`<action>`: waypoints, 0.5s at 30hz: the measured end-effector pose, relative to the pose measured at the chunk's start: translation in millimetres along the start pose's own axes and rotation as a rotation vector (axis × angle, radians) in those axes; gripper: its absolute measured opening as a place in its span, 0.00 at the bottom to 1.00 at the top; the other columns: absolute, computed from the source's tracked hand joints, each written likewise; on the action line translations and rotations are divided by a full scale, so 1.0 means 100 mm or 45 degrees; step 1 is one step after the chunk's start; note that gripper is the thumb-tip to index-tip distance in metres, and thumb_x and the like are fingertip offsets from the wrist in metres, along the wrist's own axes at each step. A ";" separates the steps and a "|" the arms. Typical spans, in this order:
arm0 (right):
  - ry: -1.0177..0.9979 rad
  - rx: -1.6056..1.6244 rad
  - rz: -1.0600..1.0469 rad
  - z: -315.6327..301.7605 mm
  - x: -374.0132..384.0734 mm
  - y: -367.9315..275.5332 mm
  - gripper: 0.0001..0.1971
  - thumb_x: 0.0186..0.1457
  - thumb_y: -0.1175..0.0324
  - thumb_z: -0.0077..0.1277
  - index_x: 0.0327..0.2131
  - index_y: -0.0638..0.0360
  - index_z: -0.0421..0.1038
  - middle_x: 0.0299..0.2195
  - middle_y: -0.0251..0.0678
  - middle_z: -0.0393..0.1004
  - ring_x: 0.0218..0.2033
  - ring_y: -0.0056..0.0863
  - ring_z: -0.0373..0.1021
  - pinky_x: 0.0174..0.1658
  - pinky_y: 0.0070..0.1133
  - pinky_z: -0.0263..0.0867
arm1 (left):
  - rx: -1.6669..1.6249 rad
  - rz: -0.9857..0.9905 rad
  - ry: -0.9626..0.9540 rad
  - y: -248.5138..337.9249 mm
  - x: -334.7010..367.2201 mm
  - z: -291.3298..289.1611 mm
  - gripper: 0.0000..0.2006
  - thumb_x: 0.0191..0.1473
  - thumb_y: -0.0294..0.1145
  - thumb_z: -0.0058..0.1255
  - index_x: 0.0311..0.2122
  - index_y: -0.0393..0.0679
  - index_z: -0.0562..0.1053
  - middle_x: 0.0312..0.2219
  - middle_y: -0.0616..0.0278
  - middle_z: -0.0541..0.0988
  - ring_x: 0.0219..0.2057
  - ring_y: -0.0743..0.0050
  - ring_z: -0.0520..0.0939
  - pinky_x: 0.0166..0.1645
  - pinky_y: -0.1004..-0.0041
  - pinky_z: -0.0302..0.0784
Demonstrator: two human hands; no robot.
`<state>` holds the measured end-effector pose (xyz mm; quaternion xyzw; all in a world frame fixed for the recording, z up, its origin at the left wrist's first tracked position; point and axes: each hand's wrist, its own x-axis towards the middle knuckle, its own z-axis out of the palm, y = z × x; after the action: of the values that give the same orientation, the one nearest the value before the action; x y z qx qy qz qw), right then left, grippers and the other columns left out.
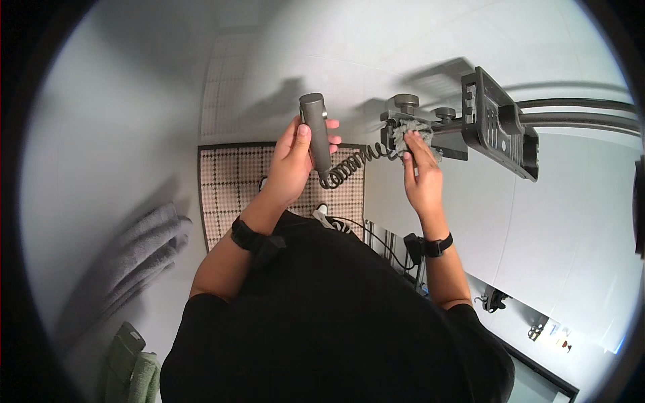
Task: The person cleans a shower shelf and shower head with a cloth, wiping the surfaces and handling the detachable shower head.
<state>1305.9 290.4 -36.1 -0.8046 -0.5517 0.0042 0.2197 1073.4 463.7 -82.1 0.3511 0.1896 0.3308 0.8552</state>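
Observation:
My left hand [290, 164] is wrapped round a dark grey handheld bidet sprayer [318, 138], held with its head end pointing away from me. From its lower end a black coiled hose [353, 166] stretches right toward a wall-mounted shower fixture [406, 103] with round knobs. My right hand [423, 178] presses a fluffy grey cloth [411, 127] onto the body of that fixture, fingers together over it. The cloth hides much of the fixture and the hose's far end.
Right of the fixture, a dark slotted shelf [500, 124] juts out beside shower pipes [578, 119]. A checked mat [232, 181] lies on the floor below. Grey towels [138, 258] hang at left, with green towels [134, 369] lower down. Hooks [495, 300] are at lower right.

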 end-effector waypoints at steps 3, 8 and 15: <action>0.110 -0.069 -0.063 0.19 0.24 -0.19 0.18 0.68 0.76 0.50 0.60 0.64 0.75 0.62 0.47 0.77 0.67 0.46 0.70 0.70 0.37 0.64 | 0.008 -0.049 -0.039 0.01 0.04 -0.07 0.26 0.80 0.47 0.29 0.69 0.39 0.63 0.59 0.51 0.76 0.51 0.65 0.82 0.60 0.61 0.80; 0.045 -0.016 -0.129 0.24 0.36 -0.23 0.21 0.64 0.81 0.49 0.60 0.63 0.75 0.62 0.48 0.76 0.67 0.44 0.70 0.70 0.39 0.64 | 0.029 -0.110 -0.109 0.03 0.09 -0.09 0.26 0.80 0.47 0.29 0.70 0.39 0.63 0.59 0.50 0.76 0.51 0.65 0.82 0.60 0.61 0.80; 0.160 -0.115 0.120 0.25 0.19 -0.21 0.24 0.61 0.84 0.49 0.60 0.61 0.76 0.61 0.47 0.77 0.67 0.44 0.70 0.70 0.38 0.66 | 0.028 -0.114 -0.143 0.04 0.08 -0.20 0.26 0.80 0.47 0.30 0.70 0.39 0.63 0.59 0.51 0.76 0.52 0.65 0.82 0.60 0.61 0.80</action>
<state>1288.8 322.5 -46.6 -0.8375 -0.4978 -0.0609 0.2170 1066.3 481.0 -92.9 0.3697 0.1605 0.2701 0.8744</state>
